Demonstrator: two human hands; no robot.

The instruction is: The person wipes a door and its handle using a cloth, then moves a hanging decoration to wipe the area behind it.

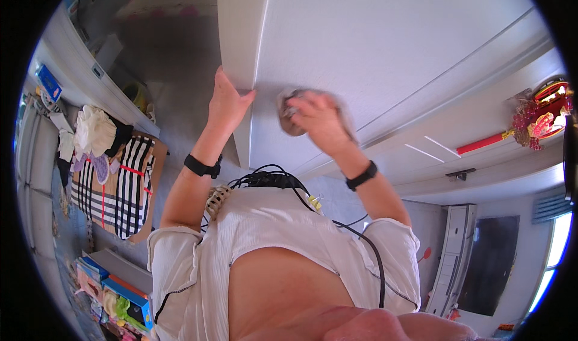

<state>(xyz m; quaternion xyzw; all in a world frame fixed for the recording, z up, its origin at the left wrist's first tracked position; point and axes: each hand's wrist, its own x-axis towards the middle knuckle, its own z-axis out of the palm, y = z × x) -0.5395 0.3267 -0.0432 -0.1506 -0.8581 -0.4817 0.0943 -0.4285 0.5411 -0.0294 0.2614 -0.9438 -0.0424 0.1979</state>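
Observation:
A white door [384,47] stands open in front of me, its long edge running up from my body. Around that edge my left hand [230,98] is braced, thumb on one side and fingers partly hidden behind it. My right hand [320,117] presses a crumpled greyish-brown cloth [287,115] against the door's flat face. This hand and the cloth are slightly blurred. Each wrist wears a black band, and black cables lie at my waist.
At left, a striped cloth [131,178] covers a low piece of furniture, with a white fabric item [94,129] on top. A box of bright items [124,305] stands lower left. A red ornament with a tassel [542,120] hangs at right, near a door handle [460,174].

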